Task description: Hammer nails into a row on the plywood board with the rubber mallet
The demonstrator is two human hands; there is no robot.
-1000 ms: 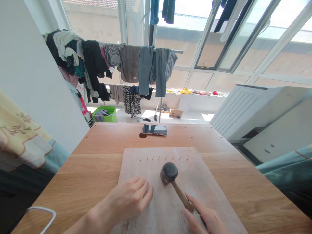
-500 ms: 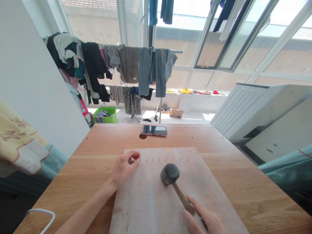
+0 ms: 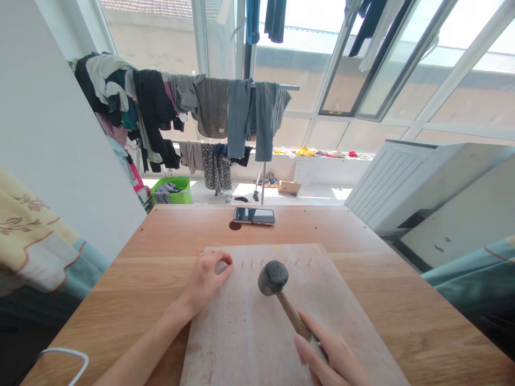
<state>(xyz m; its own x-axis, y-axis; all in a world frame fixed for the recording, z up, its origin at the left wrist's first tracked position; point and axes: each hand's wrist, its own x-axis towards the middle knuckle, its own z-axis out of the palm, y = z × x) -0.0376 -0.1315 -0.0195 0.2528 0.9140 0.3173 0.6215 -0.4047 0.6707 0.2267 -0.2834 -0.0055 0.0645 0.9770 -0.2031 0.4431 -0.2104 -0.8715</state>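
Note:
A pale wooden board (image 3: 241, 332) lies on the wooden table (image 3: 161, 236) with a row of small nails (image 3: 298, 261) standing along its far edge. My left hand (image 3: 207, 279) rests at the left end of that row, fingers pinched together on something too small to make out. My right hand (image 3: 333, 359) grips the wooden handle of a black rubber mallet (image 3: 272, 277). The mallet head hangs just above the board, near the middle of the nail row.
A phone (image 3: 254, 215) lies at the table's far edge beside a dark round hole (image 3: 235, 225). A white cable (image 3: 64, 356) loops at the near left corner. Beyond the table stand a loaded clothes rack (image 3: 193, 112), a green basket (image 3: 172, 190) and white panels (image 3: 422, 182).
My left hand went from lying flat on the near board to pinching at the left end of the nail row. The mallet head has moved forward and left toward the nails.

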